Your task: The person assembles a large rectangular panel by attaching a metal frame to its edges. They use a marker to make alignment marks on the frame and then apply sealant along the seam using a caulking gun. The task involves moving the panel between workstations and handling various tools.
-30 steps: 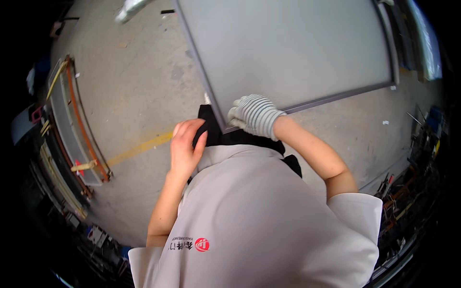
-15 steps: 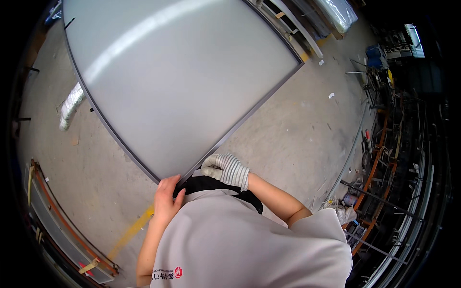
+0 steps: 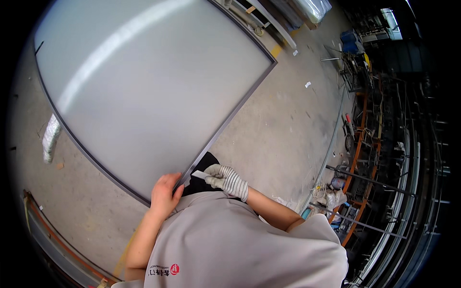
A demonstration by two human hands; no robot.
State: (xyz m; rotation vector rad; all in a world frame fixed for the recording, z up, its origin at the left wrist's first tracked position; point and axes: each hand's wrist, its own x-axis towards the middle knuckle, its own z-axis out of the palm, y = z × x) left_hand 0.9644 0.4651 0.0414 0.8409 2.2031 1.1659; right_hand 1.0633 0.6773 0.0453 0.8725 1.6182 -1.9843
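Observation:
A large frosted panel [image 3: 158, 91] with a dark grey metal frame lies before me, one corner pointing at my waist. My bare left hand [image 3: 165, 192] is closed over that near corner, its fingers on the frame and its thumb toward the right side. Just right of the corner, my right hand [image 3: 225, 180], in a grey-striped white glove, pinches a small flat whitish piece [image 3: 200, 175]. This piece points toward the frame's edge; its exact kind cannot be made out. A small grey bit [image 3: 187, 183] shows at the frame's corner beside my left fingers.
A silvery wrapped roll [image 3: 51, 137] lies on the concrete floor, left of the panel. Racks with long metal bars [image 3: 398, 187] and clutter line the right side. Long profiles and a plastic-wrapped stack [image 3: 314, 9] stand beyond the panel. Another framed piece [image 3: 53, 240] lies at lower left.
My right hand has turned, bringing the whitish piece into sight between its fingers. My left hand stays at the panel's corner. The whole view has shifted, so the panel appears farther left.

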